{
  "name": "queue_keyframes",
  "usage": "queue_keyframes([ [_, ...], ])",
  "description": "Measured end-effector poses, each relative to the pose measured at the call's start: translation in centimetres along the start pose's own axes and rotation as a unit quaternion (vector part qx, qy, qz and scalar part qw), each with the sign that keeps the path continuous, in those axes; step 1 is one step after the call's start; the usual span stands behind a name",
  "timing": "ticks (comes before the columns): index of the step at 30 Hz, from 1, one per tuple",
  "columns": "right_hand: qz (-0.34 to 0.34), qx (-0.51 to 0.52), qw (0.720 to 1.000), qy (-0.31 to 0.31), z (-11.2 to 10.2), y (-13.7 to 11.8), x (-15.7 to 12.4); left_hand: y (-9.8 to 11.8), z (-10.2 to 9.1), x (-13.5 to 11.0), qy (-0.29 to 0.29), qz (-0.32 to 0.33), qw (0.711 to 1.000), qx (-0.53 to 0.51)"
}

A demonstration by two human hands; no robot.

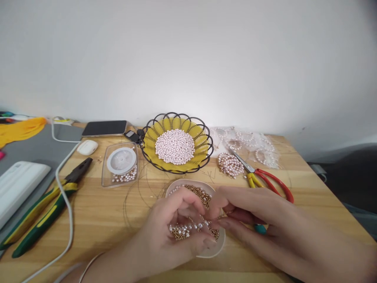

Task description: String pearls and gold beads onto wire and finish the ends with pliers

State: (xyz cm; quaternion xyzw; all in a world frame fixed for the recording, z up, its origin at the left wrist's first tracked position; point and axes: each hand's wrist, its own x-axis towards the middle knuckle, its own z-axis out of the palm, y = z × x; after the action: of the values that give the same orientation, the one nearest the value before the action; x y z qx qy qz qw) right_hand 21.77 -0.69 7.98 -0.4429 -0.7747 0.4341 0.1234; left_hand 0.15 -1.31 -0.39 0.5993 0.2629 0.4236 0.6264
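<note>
Beads in a fine strand run between our two hands, above the pale bowl at the near middle of the bench. Our left hand curls around the strand's left part, thumb and forefinger apart; whether its other fingers grip the beads, we cannot tell. Our right hand seems to pinch the strand's right end between thumb and forefinger, though the tips hide just what lies between them. The two forefingers nearly meet.

To do this well, we should keep the pinch light and close to the end, since beads this small would likely roll out of a hard squeeze. A little steady tension from the left would keep the strand straight and stop it kinking. Staying low over the bowl makes sense: a dropped bead would land among the gold beads there. We should also mind the thin loops of wire lying beyond our left hand, which a sleeve or wrist could catch, and the scissors beyond our right hand, their red handles close to our knuckles.
</note>
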Motion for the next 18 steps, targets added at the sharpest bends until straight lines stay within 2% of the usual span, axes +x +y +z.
queue_keyframes([
  [3, 0.016, -0.033, 0.998, 0.051, 0.3, 0.3, -0.3, 0.0, 0.1, 0.0, -0.018, 0.0, 0.998, -0.062],
  [7, 0.036, -0.095, 0.985, 0.141, 0.5, 1.5, -1.1, 0.8, 0.3, 0.0, -0.086, -0.03, 0.986, -0.138],
  [10, 0.045, -0.148, 0.969, 0.192, 0.3, 2.5, -1.7, 1.4, 0.5, 0.0, -0.099, -0.068, 0.969, -0.215],
  [13, 0.052, -0.195, 0.95, 0.239, -0.1, 3.6, -2.4, 1.9, 0.4, 0.0, -0.105, -0.059, 0.955, -0.271],
  [18, 0.085, -0.256, 0.936, 0.228, 0.3, 7.6, -4.8, 2.4, -0.1, 0.0, -0.116, -0.02, 0.954, -0.274],
])
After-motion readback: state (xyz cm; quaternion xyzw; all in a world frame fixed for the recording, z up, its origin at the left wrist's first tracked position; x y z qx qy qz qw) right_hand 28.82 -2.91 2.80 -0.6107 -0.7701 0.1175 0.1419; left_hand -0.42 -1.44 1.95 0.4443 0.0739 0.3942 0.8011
